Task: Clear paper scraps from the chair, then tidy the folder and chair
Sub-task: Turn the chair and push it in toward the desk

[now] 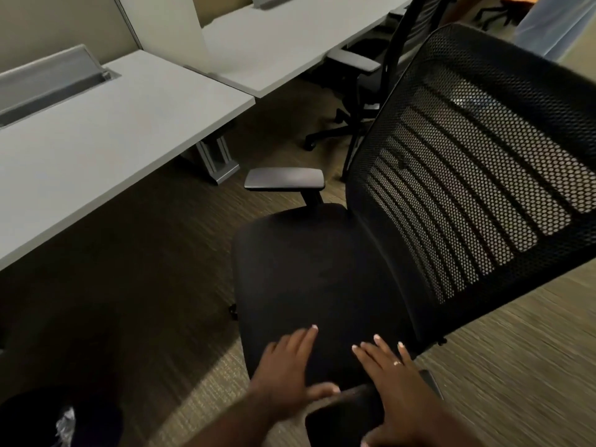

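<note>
Black office chair [322, 275] stands on the carpeted floor [129, 253] beside a grey table [106, 130], mesh backrest [477, 175] to the right, one armrest [283, 178] on the far side, seat bare of scraps. Left hand [283, 366] lies flat over the seat's near edge, grip released, fingers straight and spread. Right hand [396, 379] likewise open with fingers extended, resting across the near armrest [345, 411]; folder not in view.
</note>
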Tool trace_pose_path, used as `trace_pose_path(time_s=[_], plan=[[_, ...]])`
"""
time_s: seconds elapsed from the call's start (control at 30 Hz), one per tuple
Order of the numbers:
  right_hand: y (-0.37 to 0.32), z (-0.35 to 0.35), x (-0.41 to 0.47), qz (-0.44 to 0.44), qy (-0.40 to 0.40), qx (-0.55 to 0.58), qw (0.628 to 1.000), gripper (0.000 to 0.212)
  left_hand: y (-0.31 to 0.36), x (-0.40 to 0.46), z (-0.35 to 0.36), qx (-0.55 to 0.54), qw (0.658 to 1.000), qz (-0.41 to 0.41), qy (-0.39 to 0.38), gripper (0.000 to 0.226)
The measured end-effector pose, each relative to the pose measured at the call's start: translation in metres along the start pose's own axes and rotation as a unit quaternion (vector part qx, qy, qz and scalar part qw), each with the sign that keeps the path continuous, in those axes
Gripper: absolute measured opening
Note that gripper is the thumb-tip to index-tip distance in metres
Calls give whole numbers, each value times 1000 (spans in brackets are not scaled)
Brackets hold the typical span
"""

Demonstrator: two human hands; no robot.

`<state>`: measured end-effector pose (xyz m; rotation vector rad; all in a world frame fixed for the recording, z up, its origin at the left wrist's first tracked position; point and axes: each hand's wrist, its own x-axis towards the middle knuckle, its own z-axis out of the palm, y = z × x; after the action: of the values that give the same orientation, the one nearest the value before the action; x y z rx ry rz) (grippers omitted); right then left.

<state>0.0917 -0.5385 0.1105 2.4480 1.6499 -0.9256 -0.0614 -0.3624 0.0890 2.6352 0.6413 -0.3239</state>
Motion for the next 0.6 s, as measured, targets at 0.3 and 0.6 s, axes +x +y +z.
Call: trace_pose_path(time_s=[0.3, 0.6], plan=[[-12, -100, 142, 48, 233, -6, 971, 110, -105, 130, -132, 69, 983, -30, 168, 101], [-32, -156, 265, 69, 293, -16, 953, 110, -165, 219, -163, 94, 981, -8, 169, 100]])
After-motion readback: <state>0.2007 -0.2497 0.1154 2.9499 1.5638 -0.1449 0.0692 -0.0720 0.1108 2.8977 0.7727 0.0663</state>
